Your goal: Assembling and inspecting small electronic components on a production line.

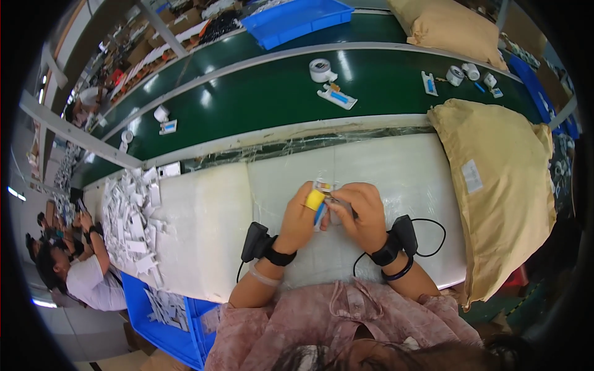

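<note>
Both hands meet over the white padded bench (402,179). My left hand (302,216), with a yellow cover on one fingertip, grips a small clear packet with a blue part inside (320,210). My right hand (360,215) pinches the same packet from the right side, fingers curled. Each wrist carries a black strapped device with a cable. What lies inside the packet besides the blue part is too small to tell.
A heap of white packets (133,216) lies on the bench's left end, above a blue bin (161,328). A large tan sack (501,185) sits to the right. Behind runs a green conveyor (260,93) with tape rolls and packets. Another person (80,272) works at far left.
</note>
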